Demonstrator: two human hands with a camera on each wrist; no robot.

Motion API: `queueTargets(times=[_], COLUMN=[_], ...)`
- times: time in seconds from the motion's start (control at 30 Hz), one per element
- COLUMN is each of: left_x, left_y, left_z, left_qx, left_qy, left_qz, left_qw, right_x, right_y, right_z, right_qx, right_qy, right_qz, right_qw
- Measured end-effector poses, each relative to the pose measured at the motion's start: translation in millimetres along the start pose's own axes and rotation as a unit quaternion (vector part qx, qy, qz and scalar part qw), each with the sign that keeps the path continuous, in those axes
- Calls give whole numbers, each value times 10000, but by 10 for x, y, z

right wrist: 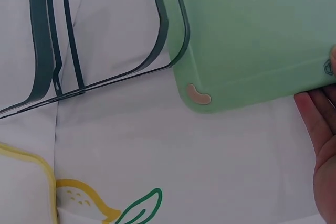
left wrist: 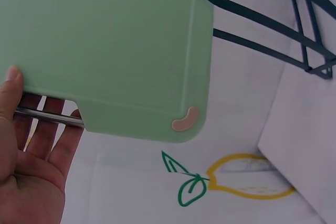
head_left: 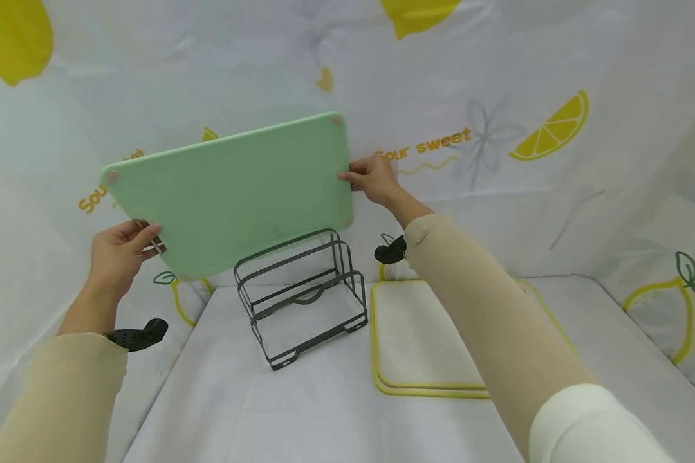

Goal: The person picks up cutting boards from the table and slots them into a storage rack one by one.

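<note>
A pale green cutting board point(head_left: 243, 193) with pinkish corner pads is held up between both hands, tilted so its left end hangs lower. My left hand point(head_left: 118, 254) grips the left end at a cutout crossed by a metal bar point(left wrist: 50, 116), thumb on the near face and fingers behind. At the opposite short edge, my right hand point(head_left: 375, 180) pinches the board between thumb and fingers. Just below the board stands a dark metal wire rack point(head_left: 307, 299); its back hoop overlaps the board's lower edge in the head view.
Right of the rack, two yellow-rimmed whitish boards point(head_left: 423, 334) lie stacked on the white-covered table point(head_left: 255, 418), partly hidden behind my right forearm. A white cloth point(head_left: 498, 64) printed with lemons hangs behind and around the table.
</note>
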State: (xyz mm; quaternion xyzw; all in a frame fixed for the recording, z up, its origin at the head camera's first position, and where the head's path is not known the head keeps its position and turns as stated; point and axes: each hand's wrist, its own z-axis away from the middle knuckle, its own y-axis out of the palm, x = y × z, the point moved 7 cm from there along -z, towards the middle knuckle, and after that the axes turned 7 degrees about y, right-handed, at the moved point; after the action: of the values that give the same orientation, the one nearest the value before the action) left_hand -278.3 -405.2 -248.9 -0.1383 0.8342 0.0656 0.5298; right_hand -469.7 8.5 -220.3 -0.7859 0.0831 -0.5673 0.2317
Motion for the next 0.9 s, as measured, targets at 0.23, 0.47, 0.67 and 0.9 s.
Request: queueTargets(times=[0.23,0.47,0.67,0.9], left_x=[100,266,430,576], left_y=[99,87,146,183], left_z=[35,82,114,153], left_qx=[83,229,324,493], left_qy=[-102,-242,-293,-372], left_qz=[-201,-773,-1044,-1438], left_qw=[9997,9964,9936,9877], right_x=[-170,-372,-546,-749], right_y=[1,89,116,184], right_z=[71,76,128,190], right_qx=[-77,25,-6,-37], right_qy=[75,230,357,450], right_qz=[2,-89,-87,-80], right_qw=[9999,9997,9993,9989])
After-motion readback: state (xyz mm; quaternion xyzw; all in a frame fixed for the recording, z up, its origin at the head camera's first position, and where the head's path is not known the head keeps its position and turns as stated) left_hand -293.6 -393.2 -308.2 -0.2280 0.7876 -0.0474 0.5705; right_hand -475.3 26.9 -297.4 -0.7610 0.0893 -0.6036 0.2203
